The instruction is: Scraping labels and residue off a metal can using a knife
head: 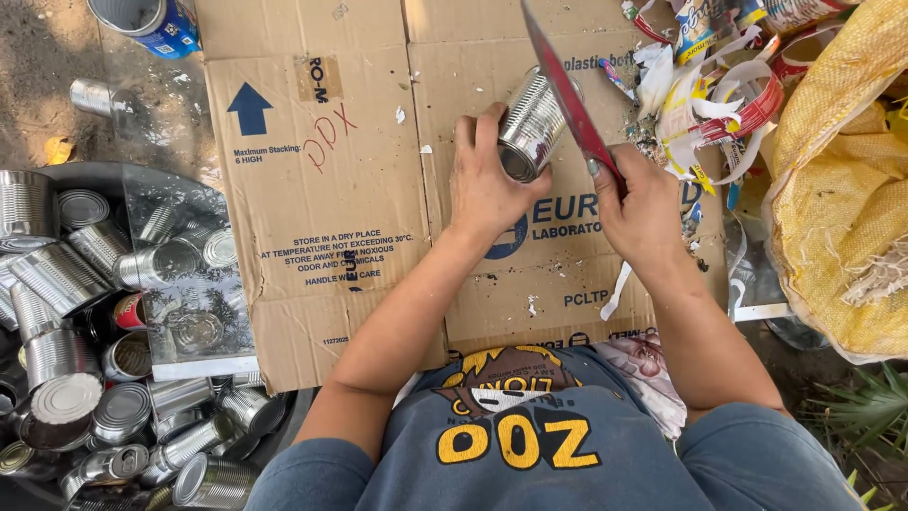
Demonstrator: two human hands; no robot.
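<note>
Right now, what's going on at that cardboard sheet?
A person sits over a flattened cardboard box. The left hand grips a bare metal can lying on its side, and the right hand holds a long red-bladed knife with its blade against the can. Torn paper labels lie heaped to the right beside a yellow sack. A pile of stripped cans sits to the left.

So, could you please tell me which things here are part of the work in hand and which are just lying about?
In use:
left hand
bare tin can
right hand
red-bladed knife
flattened cardboard box

Lying about:
heap of stripped cans
torn paper labels
yellow woven sack
blue-labelled can
</note>
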